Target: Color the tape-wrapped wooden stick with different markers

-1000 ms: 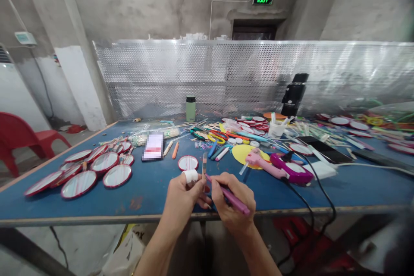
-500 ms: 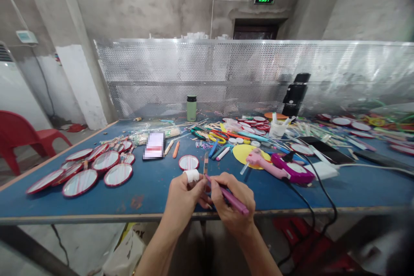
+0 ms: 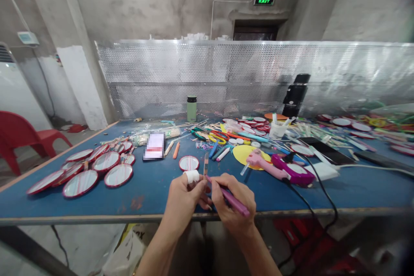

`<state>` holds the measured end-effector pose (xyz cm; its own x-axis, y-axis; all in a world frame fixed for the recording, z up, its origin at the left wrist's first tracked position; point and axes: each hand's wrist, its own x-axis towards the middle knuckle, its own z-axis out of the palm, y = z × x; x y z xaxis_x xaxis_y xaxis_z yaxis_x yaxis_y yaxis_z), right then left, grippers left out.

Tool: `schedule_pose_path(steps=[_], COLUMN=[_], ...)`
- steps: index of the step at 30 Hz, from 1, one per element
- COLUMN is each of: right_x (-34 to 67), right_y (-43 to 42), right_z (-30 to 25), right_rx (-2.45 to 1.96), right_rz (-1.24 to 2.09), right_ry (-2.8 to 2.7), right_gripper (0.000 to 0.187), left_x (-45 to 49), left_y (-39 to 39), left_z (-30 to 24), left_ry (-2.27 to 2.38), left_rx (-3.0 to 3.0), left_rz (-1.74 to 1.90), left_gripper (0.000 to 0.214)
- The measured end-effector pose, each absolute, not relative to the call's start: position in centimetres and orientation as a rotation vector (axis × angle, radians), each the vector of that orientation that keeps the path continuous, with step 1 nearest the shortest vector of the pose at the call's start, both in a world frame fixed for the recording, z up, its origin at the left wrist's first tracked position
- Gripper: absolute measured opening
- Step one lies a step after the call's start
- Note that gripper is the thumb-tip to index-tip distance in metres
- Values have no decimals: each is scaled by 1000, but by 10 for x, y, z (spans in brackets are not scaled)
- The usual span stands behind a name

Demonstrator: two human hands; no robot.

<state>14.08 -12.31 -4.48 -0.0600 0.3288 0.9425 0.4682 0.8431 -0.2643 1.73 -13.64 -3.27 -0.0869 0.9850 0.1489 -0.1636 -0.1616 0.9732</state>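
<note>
My left hand [image 3: 185, 198] is closed, pinching a thin wooden stick [image 3: 205, 164] that stands upright above the near edge of the blue table [image 3: 155, 189]; its index finger is wrapped in white tape [image 3: 191, 176]. My right hand [image 3: 230, 203] grips a pink marker [image 3: 232, 199] like a pen, with its tip against the lower part of the stick. Both hands meet just in front of me. A small red-rimmed round disc [image 3: 189, 163] lies just beyond them.
Several red-rimmed discs [image 3: 97, 166] lie at the left. Two pink glue guns [image 3: 281, 169] with black cords, a yellow paper circle [image 3: 246, 152], markers, scissors [image 3: 216, 137], a white cup [image 3: 277, 128] and a green bottle [image 3: 191, 109] crowd the middle and right. A perforated metal screen [image 3: 246, 73] backs the table.
My hands stay together on the stick and marker; the stick sits slightly lower than a second ago. The view has shifted slightly.
</note>
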Motion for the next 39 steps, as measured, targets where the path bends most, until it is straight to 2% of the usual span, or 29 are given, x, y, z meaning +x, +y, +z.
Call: schedule_pose_path(steps=[28, 39], right_x=[141, 142], right_y=[-125, -122], right_z=[-46, -48], right_rx=[-676, -628], right_rz=[-155, -123], right_ry=[-1619, -1667], right_gripper=[10, 9], left_x=[16, 17], left_y=[-136, -135], left_z=[-36, -36], left_ry=[1015, 1036], left_rx=[1139, 1171], left_rz=[1458, 1461], left_gripper=[28, 20])
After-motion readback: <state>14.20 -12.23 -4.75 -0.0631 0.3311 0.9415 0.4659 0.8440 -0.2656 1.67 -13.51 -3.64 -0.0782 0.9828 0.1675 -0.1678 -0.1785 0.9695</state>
